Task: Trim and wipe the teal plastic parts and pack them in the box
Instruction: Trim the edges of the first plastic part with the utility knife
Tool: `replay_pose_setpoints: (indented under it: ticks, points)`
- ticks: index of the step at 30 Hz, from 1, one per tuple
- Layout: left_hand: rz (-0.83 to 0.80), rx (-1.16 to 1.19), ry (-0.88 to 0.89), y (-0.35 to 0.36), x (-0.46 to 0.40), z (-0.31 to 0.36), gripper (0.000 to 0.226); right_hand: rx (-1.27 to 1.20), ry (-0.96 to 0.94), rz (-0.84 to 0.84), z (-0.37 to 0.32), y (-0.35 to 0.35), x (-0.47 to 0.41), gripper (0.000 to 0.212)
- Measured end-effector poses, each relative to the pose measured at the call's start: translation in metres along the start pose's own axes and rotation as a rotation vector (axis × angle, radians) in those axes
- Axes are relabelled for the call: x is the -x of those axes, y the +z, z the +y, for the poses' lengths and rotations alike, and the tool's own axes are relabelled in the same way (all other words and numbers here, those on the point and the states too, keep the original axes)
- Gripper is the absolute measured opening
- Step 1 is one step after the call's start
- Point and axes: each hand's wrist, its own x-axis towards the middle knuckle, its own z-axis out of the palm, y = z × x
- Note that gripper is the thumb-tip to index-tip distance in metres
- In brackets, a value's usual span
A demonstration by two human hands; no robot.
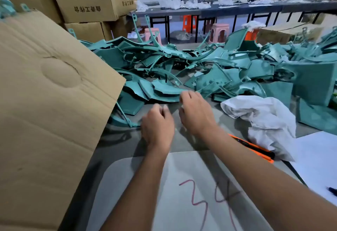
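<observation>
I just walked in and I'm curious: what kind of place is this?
Probably a factory finishing and packing area: a heap of teal plastic parts on the table, stacked cardboard boxes, and long workbenches behind.

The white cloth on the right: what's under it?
The white cloth covers one end of an orange utility knife lying on the table; anything else beneath is hidden.

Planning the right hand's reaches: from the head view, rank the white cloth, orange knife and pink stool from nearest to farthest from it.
From the right hand:
1. White cloth, just to its right.
2. Orange knife, right, nearer the person.
3. Pink stool, beyond the table.
</observation>
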Motion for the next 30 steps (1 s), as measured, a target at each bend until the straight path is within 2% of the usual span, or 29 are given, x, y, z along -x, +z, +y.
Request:
replay_pose_setpoints:
  ticks: [3,6,8,9,13,15,18,21,22,25,27,30]
  points:
    - [0.144,0.333,-0.348,0.015,-0.018,0.027,0.032,0.027,-0.001,0.066,-0.006,0.011,-0.037,0.036]
    - [0.222,0.421,-0.464,0.025,-0.03,0.047,0.029,0.049,-0.082,-0.04,-0.015,0.016,-0.064,0.037]
    - [0.227,0.439,-0.471,0.026,-0.04,0.047,0.031,0.141,-0.122,-0.104,-0.015,0.016,-0.074,0.026]
    - [0.233,0.446,-0.444,0.027,-0.043,0.047,0.033,0.155,-0.113,-0.078,-0.014,0.014,-0.078,0.024]
    - [0.157,0.441,-0.173,0.02,-0.039,0.029,0.04,0.121,0.041,0.171,-0.006,-0.001,-0.07,0.01]
    - [0.083,0.461,-0.053,0.014,-0.034,0.009,0.04,0.038,0.068,0.252,0.003,-0.008,-0.052,0.011]
    - [-0.068,0.606,-0.011,0.006,-0.023,-0.013,0.04,-0.135,-0.007,0.393,0.009,-0.016,-0.01,0.011]
    - [-0.236,0.842,-0.17,-0.004,-0.007,-0.024,0.04,-0.23,-0.048,0.555,0.001,-0.021,0.036,0.001]
    - [-0.306,0.922,-0.251,-0.009,-0.002,-0.025,0.041,-0.242,-0.05,0.571,-0.003,-0.021,0.049,0.004]
    - [-0.571,1.195,-0.425,-0.019,0.015,-0.023,0.066,-0.309,-0.074,0.531,-0.015,-0.021,0.079,0.011]
    - [-0.765,1.411,-0.384,-0.022,0.028,-0.023,0.084,-0.318,-0.125,0.492,-0.021,-0.024,0.089,0.008]
    - [-0.926,1.538,-0.333,-0.028,0.044,-0.026,0.082,-0.263,-0.204,0.442,-0.027,-0.029,0.099,0.008]
